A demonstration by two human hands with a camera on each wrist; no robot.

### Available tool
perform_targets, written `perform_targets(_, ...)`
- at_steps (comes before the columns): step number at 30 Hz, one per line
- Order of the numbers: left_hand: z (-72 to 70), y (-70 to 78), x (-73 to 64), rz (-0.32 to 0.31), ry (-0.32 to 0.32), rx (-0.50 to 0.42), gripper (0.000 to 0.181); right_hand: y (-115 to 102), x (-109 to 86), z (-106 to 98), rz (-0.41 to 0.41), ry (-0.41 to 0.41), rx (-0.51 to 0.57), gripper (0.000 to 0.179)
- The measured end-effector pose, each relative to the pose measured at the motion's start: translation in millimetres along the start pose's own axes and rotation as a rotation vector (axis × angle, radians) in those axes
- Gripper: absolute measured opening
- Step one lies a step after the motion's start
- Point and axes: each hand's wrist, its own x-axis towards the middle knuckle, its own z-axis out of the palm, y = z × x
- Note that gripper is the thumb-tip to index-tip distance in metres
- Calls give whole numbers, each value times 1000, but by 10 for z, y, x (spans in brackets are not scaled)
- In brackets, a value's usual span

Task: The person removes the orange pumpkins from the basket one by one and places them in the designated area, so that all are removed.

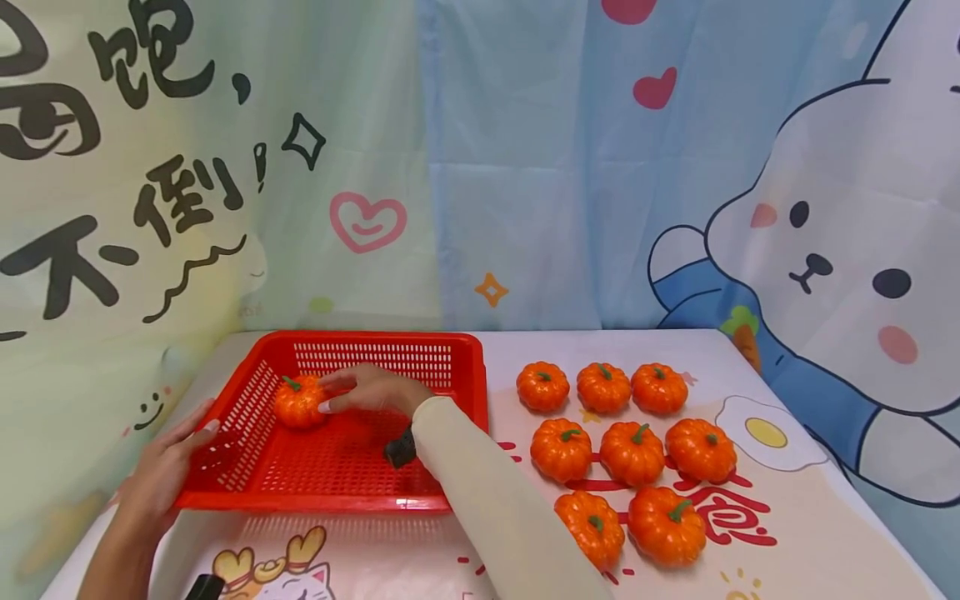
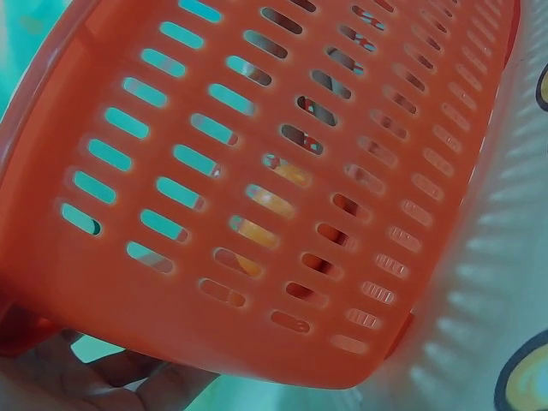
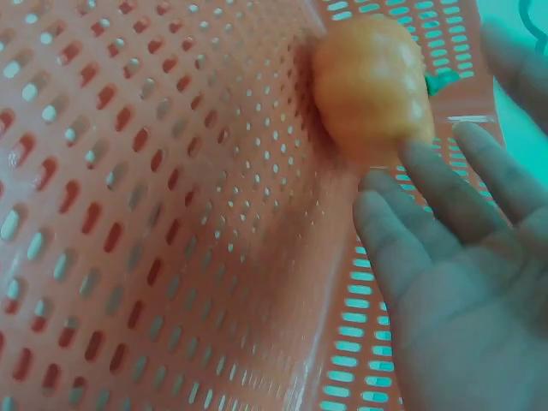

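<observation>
A red plastic basket (image 1: 322, 483) with slotted walls stands on the left of the table. My left hand (image 1: 167, 467) grips its left rim; in the left wrist view some fingers (image 2: 111, 381) show below the basket's rim. Inside, a small orange pumpkin (image 1: 298, 403) with a green stem lies near the left wall. My right hand (image 1: 371, 389) reaches into the basket beside that pumpkin. The right wrist view shows its fingers spread and nearly straight, one fingertip at or against the pumpkin (image 3: 372, 86); whether they touch is hard to tell.
Right of the basket, several more orange pumpkins (image 1: 632, 453) stand in rows on the patterned tablecloth (image 1: 810, 525). The right forearm passes over the basket's front right corner, close to the nearest pumpkin (image 1: 590, 528). A printed curtain (image 1: 510, 200) hangs behind the table.
</observation>
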Motion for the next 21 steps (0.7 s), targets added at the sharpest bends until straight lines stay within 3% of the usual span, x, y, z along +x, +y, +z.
perform_targets(4, -31, 7, -13, 13, -11, -15, 60, -12, -10, -18, -49, 77, -16, 42)
perform_targets(8, -50, 12, -21, 14, -6, -11, 60, -47, 15, 19, -65, 102, -52, 48)
perform_targets(16, -9, -11, -17, 28, 4, 19, 60, -41, 46, 79, 0, -47, -138, 74)
perform_targets(21, -25, -25, -12, 33, 4, -16, 61, -39, 23, 96, -34, -28, -63, 62)
